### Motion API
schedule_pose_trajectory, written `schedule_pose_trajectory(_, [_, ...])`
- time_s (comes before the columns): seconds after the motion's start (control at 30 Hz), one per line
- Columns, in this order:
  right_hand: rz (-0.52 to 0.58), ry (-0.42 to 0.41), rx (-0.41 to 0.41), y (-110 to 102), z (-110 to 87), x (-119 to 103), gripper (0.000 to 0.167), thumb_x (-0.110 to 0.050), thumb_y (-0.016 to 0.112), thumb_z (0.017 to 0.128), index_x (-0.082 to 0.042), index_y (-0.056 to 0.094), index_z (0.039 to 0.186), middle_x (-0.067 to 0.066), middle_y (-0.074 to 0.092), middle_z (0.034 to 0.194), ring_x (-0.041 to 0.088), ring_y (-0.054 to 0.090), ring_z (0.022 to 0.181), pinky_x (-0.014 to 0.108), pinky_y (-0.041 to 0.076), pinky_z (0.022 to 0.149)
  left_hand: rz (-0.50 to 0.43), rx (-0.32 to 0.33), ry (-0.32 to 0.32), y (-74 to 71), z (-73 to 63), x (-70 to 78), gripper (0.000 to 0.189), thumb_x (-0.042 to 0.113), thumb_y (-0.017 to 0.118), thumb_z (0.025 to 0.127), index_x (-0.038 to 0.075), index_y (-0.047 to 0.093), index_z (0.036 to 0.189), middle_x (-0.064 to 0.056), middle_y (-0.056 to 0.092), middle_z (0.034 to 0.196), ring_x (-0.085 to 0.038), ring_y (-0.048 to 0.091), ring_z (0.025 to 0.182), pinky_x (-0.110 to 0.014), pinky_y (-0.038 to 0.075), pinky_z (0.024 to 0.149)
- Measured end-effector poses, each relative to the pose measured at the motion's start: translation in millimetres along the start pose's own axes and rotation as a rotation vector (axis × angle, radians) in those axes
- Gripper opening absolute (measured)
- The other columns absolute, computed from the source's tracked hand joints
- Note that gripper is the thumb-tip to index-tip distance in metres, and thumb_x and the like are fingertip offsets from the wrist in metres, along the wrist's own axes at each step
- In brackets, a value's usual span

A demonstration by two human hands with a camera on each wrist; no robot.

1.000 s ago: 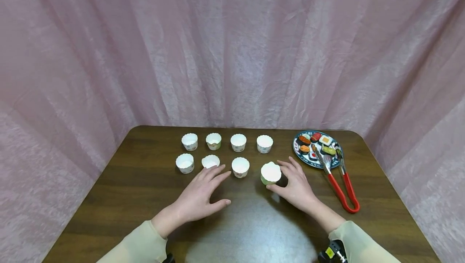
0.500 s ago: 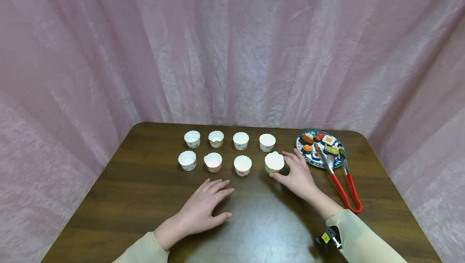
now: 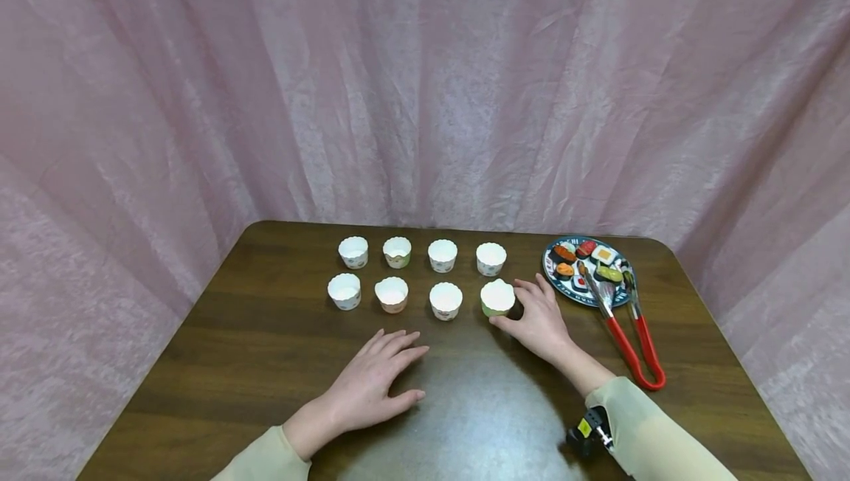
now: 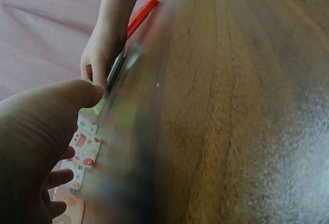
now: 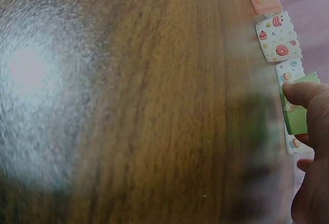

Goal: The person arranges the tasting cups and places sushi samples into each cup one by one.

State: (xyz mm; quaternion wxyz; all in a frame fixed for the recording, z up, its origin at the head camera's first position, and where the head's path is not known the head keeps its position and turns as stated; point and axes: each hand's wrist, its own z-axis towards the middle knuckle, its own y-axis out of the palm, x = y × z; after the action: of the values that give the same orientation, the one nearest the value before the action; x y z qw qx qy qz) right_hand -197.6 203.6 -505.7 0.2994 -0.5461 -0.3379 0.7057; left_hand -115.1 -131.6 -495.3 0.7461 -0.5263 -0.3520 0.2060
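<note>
My right hand (image 3: 534,319) pinches a green paper baking cup (image 3: 497,298) at the right end of the front row, thumb on its near side. The right wrist view shows the thumb against the green wall (image 5: 297,118) of that cup. Nearer the front, my left hand (image 3: 372,385) is held palm down with fingers spread, and nothing is in its grasp. Left of the green cup stand a white patterned cup (image 3: 446,301), a peach cup (image 3: 392,295) and a pale cup (image 3: 344,291). All stand upright, white inside.
Behind them runs a second row of baking cups, including a green one (image 3: 397,253) and a white one (image 3: 491,260). At the right, a blue-rimmed plate (image 3: 554,283) bears toy sushi pieces. Red-handled tongs (image 3: 627,352) lean across it. A pink curtain (image 3: 425,97) hangs behind the table.
The right hand has shifted the green cup away from me, then slightly left, into line with the front row. My left hand has drawn back from the peach cup. The head view has shifted a little.
</note>
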Motion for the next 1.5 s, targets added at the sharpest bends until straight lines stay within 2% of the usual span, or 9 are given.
schedule_pose_trajectory(0.4, [-0.01,-0.003,0.012,6.1,-1.8,5.2,0.061,-0.041,0.086,0.08,0.0,0.07,0.121,0.024,0.053,0.145,0.05,0.018,0.149,0.064,0.015,0.118,-0.007,-0.014,-0.009,1.7,1.6,-1.1,0.068,0.05,0.07,0.094,0.016,0.053,0.149,-0.009,0.045,0.156,-0.035,0.039,0.145,-0.061,0.025,0.118])
schedule_pose_trajectory(0.77, [-0.04,0.025,-0.014,10.4,-3.5,8.6,0.06,-0.04,0.085,0.081,0.001,0.069,0.122,0.025,0.051,0.146,0.048,0.016,0.149,0.061,0.015,0.119,-0.009,-0.022,-0.012,2.1,0.2,1.3,0.068,0.05,0.07,0.094,0.015,0.052,0.15,-0.008,0.045,0.156,-0.035,0.039,0.144,-0.061,0.025,0.118])
schedule_pose_trajectory(1.13, [-0.045,0.022,0.001,10.2,-8.4,9.6,0.063,-0.042,0.085,0.08,0.001,0.068,0.123,0.025,0.052,0.146,0.049,0.017,0.149,0.066,0.018,0.117,-0.032,-0.026,-0.02,4.8,0.2,0.4,0.068,0.049,0.071,0.093,0.017,0.052,0.15,-0.009,0.046,0.156,-0.034,0.039,0.145,-0.06,0.024,0.118])
schedule_pose_trajectory(1.33, [-0.041,0.018,0.0,9.3,-10.8,11.8,0.07,-0.042,0.086,0.08,0.002,0.065,0.129,0.024,0.051,0.146,0.049,0.017,0.149,0.066,0.019,0.117,-0.042,-0.04,-0.033,4.8,0.9,-0.5,0.068,0.051,0.069,0.094,0.018,0.052,0.151,-0.008,0.045,0.157,-0.033,0.037,0.146,-0.059,0.022,0.119])
schedule_pose_trajectory(1.5, [-0.024,0.021,-0.009,7.8,-14.3,12.7,0.076,-0.042,0.086,0.08,0.0,0.06,0.138,0.024,0.049,0.149,0.048,0.015,0.15,0.067,0.018,0.116,-0.048,-0.025,-0.031,5.2,1.3,-1.3,0.067,0.049,0.071,0.093,0.015,0.053,0.149,-0.009,0.046,0.156,-0.034,0.039,0.145,-0.06,0.022,0.119])
